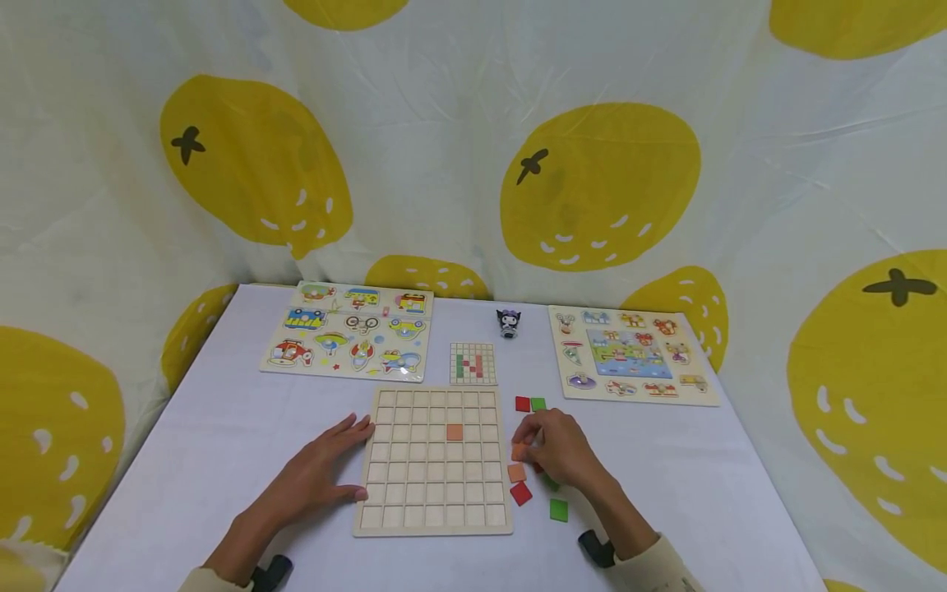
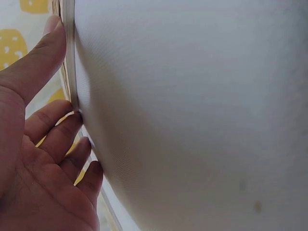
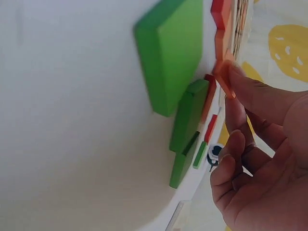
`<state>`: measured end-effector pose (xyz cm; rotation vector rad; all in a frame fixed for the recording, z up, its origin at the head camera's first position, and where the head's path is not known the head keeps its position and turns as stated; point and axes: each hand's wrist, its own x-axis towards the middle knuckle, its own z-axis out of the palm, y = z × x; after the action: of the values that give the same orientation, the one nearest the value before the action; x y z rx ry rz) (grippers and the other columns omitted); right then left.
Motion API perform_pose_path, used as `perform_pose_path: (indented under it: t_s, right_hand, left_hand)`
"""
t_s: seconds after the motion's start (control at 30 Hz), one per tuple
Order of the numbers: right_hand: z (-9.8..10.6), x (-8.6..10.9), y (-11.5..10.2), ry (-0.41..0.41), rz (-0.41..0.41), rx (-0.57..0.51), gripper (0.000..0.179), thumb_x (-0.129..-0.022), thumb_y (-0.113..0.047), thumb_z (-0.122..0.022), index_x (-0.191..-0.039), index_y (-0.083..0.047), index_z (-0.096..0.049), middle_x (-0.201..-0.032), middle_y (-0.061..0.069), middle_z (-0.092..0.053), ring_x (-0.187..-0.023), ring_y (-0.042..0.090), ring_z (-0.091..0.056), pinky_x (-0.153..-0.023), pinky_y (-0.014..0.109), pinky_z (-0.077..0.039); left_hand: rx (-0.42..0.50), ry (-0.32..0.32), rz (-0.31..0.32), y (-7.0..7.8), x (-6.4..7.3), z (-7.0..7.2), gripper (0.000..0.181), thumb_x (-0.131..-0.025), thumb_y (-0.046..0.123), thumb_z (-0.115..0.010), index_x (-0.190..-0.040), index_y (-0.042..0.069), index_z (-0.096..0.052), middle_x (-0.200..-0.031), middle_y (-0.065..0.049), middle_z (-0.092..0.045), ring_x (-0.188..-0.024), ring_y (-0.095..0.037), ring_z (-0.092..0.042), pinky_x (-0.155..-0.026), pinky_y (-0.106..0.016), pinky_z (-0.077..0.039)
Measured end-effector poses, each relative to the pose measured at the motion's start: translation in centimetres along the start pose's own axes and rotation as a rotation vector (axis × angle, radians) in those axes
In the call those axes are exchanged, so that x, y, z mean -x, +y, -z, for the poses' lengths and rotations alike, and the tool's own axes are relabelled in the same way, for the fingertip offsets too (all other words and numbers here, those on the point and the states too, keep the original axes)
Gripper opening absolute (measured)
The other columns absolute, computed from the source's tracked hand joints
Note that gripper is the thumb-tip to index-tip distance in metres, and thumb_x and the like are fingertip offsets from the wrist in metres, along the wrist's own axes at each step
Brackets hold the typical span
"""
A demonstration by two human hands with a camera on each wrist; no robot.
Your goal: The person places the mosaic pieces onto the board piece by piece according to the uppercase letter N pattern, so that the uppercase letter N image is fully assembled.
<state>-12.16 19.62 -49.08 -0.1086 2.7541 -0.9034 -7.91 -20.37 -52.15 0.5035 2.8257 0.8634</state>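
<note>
The right hand (image 1: 558, 448) pinches an orange tile (image 1: 519, 452) between thumb and finger, just beyond the right edge of a wooden grid board (image 1: 432, 531); whether that tile is wholly clear of the desk (image 1: 666, 510) is hard to tell. The left hand (image 1: 321, 473), fingers and thumb spread, touches the board's opposite edge. So the board lies to the right hand's left, between both hands, with no clear long axis. One orange square (image 1: 455, 432) sits right of its middle; the other cells are bare. A red tile (image 1: 521, 493) and a green tile (image 1: 558, 511) lie nearer the person, and a small pattern card (image 1: 473, 364) lies just past the board's far edge.
</note>
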Motion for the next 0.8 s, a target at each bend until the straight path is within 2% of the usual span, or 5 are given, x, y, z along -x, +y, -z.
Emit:
perform_pose_path:
  t_s: [0.13,0.27,0.5,0.63,0.8]
  right_hand:
    - [0.1,0.0,-0.1,0.011,-0.019,-0.037,0.018,-0.086,-0.013,-0.089,-0.086,-0.023,-0.075,-0.082,-0.002,-0.06,-0.083,0.017,-0.055,-0.056,0.026,-0.049]
    - [0.0,0.0,-0.2,0.038,-0.022,-0.058,0.018,-0.087,-0.014,-0.088,-0.089,-0.024,-0.072,-0.082,-0.003,-0.06,-0.084,0.017,-0.054,-0.057,0.025,-0.047]
    - [-0.6,0.3,-0.6,0.079,0.049,-0.111,0.021,-0.089,-0.007,-0.084,-0.097,-0.022,-0.072,-0.082,-0.004,-0.061,-0.078,0.016,-0.053,-0.057,0.024,-0.045]
    - [-1.1,0.4,-1.0,0.074,0.08,-0.127,0.023,-0.089,-0.006,-0.084,-0.097,-0.023,-0.071,-0.082,-0.006,-0.063,-0.076,0.015,-0.054,-0.06,0.023,-0.045]
    - [-1.6,0.5,-1.6,0.04,0.076,-0.161,0.022,-0.09,-0.012,-0.085,-0.098,-0.025,-0.069,-0.082,-0.008,-0.064,-0.075,0.015,-0.055,-0.059,0.022,-0.046]
  left_hand:
    - [-0.001,-0.001,0.001,0.0,0.0,0.0,0.101,-0.073,0.036,-0.098,-0.16,0.016,-0.051,-0.169,-0.001,-0.045,-0.16,-0.037,-0.035,-0.121,-0.065,-0.039]
    - [-0.002,-0.002,0.003,0.0,0.0,0.0,0.101,-0.073,0.037,-0.097,-0.16,0.016,-0.05,-0.169,-0.001,-0.044,-0.16,-0.037,-0.035,-0.121,-0.066,-0.039]
    - [0.007,-0.002,0.011,0.0,0.0,0.0,0.102,-0.073,0.039,-0.097,-0.161,0.018,-0.049,-0.17,0.0,-0.044,-0.16,-0.037,-0.035,-0.121,-0.067,-0.039]
    - [0.008,-0.003,0.013,0.0,0.0,0.1,0.102,-0.074,0.039,-0.097,-0.161,0.018,-0.049,-0.17,0.0,-0.044,-0.161,-0.037,-0.034,-0.121,-0.067,-0.039]
    - [0.002,-0.003,0.012,0.0,0.1,0.0,0.102,-0.073,0.039,-0.097,-0.161,0.018,-0.049,-0.17,0.0,-0.044,-0.16,-0.037,-0.035,-0.121,-0.067,-0.039]
